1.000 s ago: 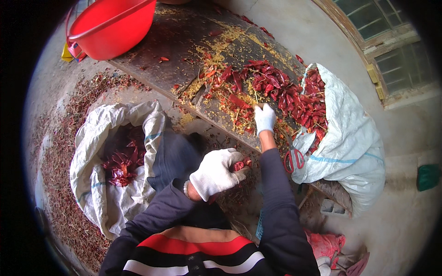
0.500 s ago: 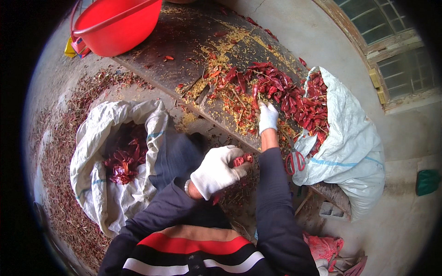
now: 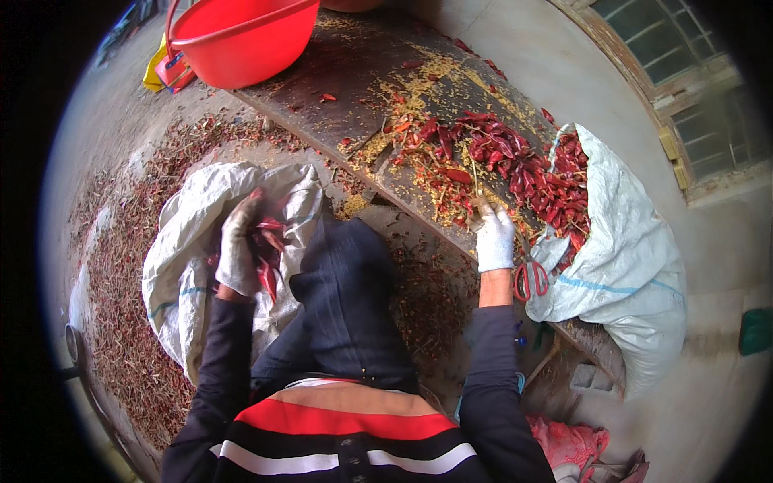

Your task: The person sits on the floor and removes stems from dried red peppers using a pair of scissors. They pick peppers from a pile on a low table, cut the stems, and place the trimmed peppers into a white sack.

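My left hand [image 3: 240, 245], in a soiled white glove and smeared by motion, is in the mouth of the left woven sack [image 3: 169, 282], fingers stretched, with red chillies [image 3: 267, 274] beside them. My right hand [image 3: 491, 237], in a white glove with dirty fingertips, pinches a pale thin stem [image 3: 475, 179] over the dark board [image 3: 306, 129], where chillies [image 3: 507, 157] and yellow seeds [image 3: 435, 72] lie. Red-handled scissors [image 3: 531, 280] rest just right of that hand, against a full white sack [image 3: 620, 241] of chillies.
A red tub [image 3: 245, 44] sits at the board's upper left, a yellow item [image 3: 151, 76] beside it. Stems and scraps [image 3: 121, 314] cover the floor at left. A concrete block [image 3: 586, 377] and pink cloth [image 3: 564, 443] are at lower right, below a wall with windows [image 3: 660, 40].
My left hand moved from the middle, where it gripped chillies, up and left into the left sack and opened. My right hand came slightly toward me. The view shifted, moving the surroundings rightward.
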A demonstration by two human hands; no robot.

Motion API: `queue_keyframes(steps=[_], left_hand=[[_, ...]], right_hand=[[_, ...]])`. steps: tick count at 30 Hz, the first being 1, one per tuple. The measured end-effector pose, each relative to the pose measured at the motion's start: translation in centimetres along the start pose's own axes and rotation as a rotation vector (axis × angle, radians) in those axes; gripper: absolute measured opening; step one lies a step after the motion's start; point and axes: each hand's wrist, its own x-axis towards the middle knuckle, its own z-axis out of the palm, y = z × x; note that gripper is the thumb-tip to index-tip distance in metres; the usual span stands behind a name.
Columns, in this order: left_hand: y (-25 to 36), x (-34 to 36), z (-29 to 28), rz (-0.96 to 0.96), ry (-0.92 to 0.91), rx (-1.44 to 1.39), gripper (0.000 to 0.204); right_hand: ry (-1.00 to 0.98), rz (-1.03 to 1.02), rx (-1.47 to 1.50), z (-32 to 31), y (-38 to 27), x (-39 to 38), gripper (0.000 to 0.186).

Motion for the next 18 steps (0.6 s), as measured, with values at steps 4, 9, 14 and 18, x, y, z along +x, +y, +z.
queue_keyframes(steps=[4,9,14,18], left_hand=[[-3.9,5.2,-16.2,0.0,0.206,0.723,0.047],[-5.1,5.9,-19.6,0.072,0.295,1.355,0.068],[-3.9,6.5,-17.9,0.022,0.279,1.376,0.04],[-3.5,6.4,-15.1,0.018,0.214,1.195,0.025]], right_hand=[[-0.045,0.061,0.098,1.0,-0.1,-1.0,0.013],[-0.113,0.019,-0.007,-0.3,-0.2,-2.4,0.014],[-0.378,-0.288,-1.233,-0.7,-0.9,-3.1,0.021],[-0.15,-0.422,-1.288,-1.2,1.3,2.0,0.023]])
